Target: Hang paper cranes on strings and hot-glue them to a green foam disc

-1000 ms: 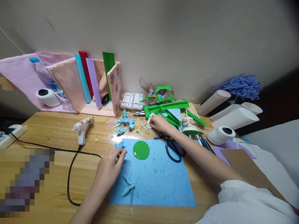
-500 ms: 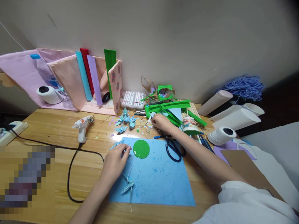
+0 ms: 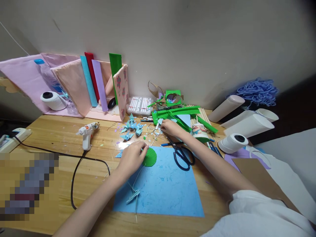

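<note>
My left hand (image 3: pixel 134 156) reaches over the left part of a green paper disc (image 3: pixel 151 158), its fingers loosely bent and the thumb a little apart. Nothing shows in its grasp. A thin white string runs from the disc to a pale blue folded paper crane (image 3: pixel 133 196) on the blue sheet (image 3: pixel 170 191). Farther back, my right hand (image 3: pixel 171 127) dips with closed fingers into small paper scraps (image 3: pixel 153 133); its fingertips are partly hidden. Black-handled scissors (image 3: pixel 182 157) lie beneath my right wrist. Several blue folded cranes (image 3: pixel 133 126) sit left of the scraps.
A hot glue gun (image 3: pixel 87 135) stands at left with its black cord (image 3: pixel 72 177) looping over the table. Markers in a case (image 3: pixel 140 104), green crepe paper strips (image 3: pixel 177 112) and a paper cup (image 3: pixel 199 130) are behind. White thread cones (image 3: pixel 233 143) and cardboard tubes (image 3: pixel 255 126) stand at right.
My left hand has moved right and slightly away from me, and now covers the left part of the green disc. My right hand stays at the scraps.
</note>
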Motion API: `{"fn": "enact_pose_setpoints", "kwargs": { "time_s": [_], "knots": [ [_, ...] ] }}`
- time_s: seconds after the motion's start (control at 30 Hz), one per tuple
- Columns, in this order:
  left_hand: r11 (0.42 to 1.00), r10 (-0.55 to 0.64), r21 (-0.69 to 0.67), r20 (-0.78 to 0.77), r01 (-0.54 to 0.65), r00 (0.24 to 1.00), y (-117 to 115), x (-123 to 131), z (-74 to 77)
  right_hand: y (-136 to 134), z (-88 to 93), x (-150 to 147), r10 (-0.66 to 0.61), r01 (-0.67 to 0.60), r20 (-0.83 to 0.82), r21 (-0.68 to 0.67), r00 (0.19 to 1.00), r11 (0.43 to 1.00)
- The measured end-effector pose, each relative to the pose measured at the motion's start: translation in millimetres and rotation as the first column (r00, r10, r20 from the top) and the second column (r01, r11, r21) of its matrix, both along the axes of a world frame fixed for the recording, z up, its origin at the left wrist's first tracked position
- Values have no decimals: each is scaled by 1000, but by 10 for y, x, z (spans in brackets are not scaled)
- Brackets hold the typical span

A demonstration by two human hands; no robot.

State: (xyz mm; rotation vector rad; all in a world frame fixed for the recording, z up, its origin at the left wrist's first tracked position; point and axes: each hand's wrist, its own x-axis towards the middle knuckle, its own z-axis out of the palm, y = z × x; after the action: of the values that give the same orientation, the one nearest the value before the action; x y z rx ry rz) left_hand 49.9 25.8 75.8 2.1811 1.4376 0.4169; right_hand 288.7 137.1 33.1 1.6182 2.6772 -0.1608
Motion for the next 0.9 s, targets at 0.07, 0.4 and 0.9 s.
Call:
{"fn": "enact_pose_setpoints", "kwargs": {
  "time_s": [0.07,0.4,0.9],
  "knots": [
    [999,-22,24,-3,22,1000,70,72,14,-14,7,-17,-2,2,-4,6,1000,1000],
    [997,-45,59,-17,46,999,179,223,58,-32,64,-37,-50,51,-134,5,990,999],
    [996,-20,85,150,8,988,981,703,-262,-98,148,71,-128,22,-561,-192,818,981]
  ]
}}
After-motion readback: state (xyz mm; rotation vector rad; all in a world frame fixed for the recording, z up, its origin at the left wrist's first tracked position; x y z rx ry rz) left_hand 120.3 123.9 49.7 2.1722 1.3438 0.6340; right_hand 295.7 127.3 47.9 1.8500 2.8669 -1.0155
